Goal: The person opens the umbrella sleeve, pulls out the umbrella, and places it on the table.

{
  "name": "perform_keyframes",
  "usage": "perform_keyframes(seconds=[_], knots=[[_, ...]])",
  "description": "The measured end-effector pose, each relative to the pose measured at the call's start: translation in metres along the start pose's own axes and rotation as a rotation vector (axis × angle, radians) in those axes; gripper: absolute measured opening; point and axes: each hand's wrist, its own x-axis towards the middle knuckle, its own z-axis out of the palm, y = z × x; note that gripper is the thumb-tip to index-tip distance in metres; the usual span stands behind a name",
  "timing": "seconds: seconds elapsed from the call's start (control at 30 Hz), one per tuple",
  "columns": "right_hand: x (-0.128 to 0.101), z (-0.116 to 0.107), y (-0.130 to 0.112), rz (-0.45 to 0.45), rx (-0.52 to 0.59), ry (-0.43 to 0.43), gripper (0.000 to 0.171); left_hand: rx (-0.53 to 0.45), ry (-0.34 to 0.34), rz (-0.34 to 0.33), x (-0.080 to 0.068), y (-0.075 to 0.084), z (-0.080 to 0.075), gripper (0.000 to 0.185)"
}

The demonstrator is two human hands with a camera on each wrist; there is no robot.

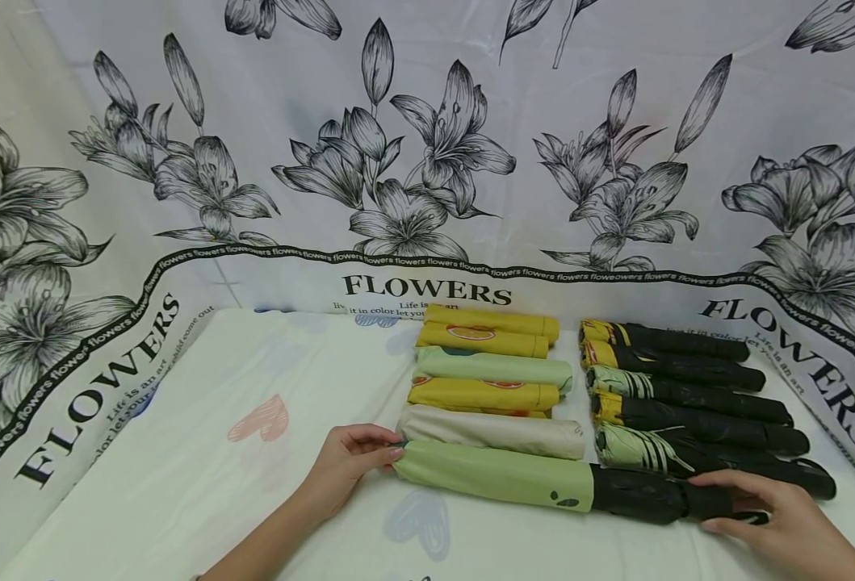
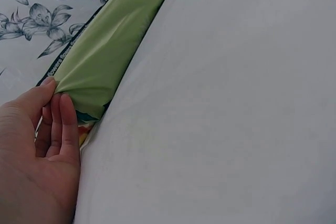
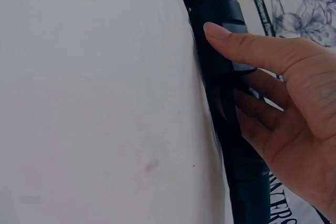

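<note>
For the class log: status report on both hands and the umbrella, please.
Left hand pinches green sleeve end. Right hand grips black umbrella handle end. Umbrella lies partly sleeved on the table. Nothing blocking.

Head overview, two close wrist views

Lily-printed backdrop cloth (image 1: 427, 145), white tablecloth (image 1: 202, 452)

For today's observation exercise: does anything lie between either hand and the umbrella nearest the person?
Nothing visible does. The left hand pinches the green sleeve at its end, and the right hand rests on the black umbrella half pushed into it. The beige sleeve lies just behind, clear of both grips.
</note>
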Motion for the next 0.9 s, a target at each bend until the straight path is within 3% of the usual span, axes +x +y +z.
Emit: perform_keyframes(seconds=[0.23, 0.6, 0.73, 0.9], knots=[[-0.001, -0.001, -0.004, -0.029, -0.011, 0.025, 0.061, 0.001, -0.001, 0.001, -0.001, 0.001, -0.001, 0.015], [-0.007, 0.003, -0.011, -0.219, -0.017, 0.270, 0.054, 0.007, -0.001, -0.011, -0.001, 0.002, -0.001, 0.019], [-0.007, 0.003, -0.016, -0.255, 0.010, 0.285, 0.052, 0.012, -0.001, -0.008, -0.001, 0.002, 0.000, 0.023], [-0.004, 0.006, -0.030, -0.345, 0.122, 0.280, 0.051, 0.006, -0.001, -0.006, 0.000, 0.003, 0.001, 0.015]])
